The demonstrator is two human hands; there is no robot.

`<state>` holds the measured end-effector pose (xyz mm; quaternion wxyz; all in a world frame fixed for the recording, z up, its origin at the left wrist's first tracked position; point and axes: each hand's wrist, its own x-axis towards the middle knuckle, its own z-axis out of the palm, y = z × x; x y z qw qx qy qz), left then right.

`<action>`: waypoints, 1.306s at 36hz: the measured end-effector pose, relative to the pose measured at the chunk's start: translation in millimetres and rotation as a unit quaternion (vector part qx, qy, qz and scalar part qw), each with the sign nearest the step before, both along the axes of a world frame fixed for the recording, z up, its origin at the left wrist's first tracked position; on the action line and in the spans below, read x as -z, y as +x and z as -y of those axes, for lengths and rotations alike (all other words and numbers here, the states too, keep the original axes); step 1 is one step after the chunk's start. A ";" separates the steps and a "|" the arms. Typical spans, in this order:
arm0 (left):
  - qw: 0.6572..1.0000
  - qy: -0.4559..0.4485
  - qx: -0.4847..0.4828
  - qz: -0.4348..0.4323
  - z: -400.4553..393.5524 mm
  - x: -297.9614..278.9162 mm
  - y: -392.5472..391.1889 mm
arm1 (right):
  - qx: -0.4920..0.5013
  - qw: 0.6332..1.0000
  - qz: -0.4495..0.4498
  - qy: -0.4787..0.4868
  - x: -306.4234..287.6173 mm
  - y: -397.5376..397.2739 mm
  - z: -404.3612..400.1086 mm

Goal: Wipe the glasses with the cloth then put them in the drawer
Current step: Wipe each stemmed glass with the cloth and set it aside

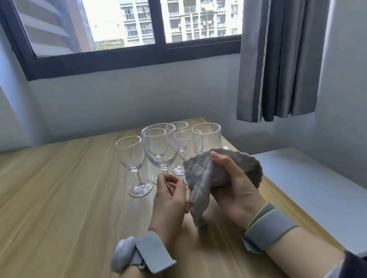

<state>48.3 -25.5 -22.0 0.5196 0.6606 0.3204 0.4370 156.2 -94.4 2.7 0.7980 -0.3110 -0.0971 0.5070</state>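
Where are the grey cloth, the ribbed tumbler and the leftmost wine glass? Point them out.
grey cloth (203,178), head view, on its folded middle.
ribbed tumbler (210,136), head view, on its fluted wall.
leftmost wine glass (131,155), head view, on its bowl.

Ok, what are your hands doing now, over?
Right hand grips cloth. Left hand pinches a glass stem, its bowl wrapped in the cloth. Other glasses wait on table. No drawer in view.

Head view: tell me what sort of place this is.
Probably a room in a high-rise flat: a wooden table stands under a dark-framed window looking onto apartment blocks, with a grey curtain at the side and stemmed glasses set out.
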 end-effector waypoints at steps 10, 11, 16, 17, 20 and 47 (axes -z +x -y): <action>0.956 -0.250 0.155 0.015 -2.5 -6.5 -14.3 | -0.112 0.983 0.092 0.109 0.2 -3.3 0.1; 0.958 -0.245 0.148 0.013 -2.8 -6.8 -15.8 | -0.109 0.983 0.104 0.106 0.1 -4.1 0.4; 0.964 -0.231 0.132 -0.012 3.3 -4.5 -5.0 | -0.039 0.988 0.133 0.060 4.7 -6.0 -4.6; 0.968 -0.224 0.116 -0.020 4.5 -4.3 -2.1 | -0.019 0.989 0.136 0.053 6.3 -5.7 -5.5; 0.973 -0.218 0.073 0.009 1.4 -0.7 5.4 | 0.024 0.990 0.134 0.034 7.5 -6.5 -6.1; 0.943 -0.310 0.124 0.004 -13.9 0.8 -9.8 | -0.074 0.991 0.083 0.069 -4.1 -8.1 3.6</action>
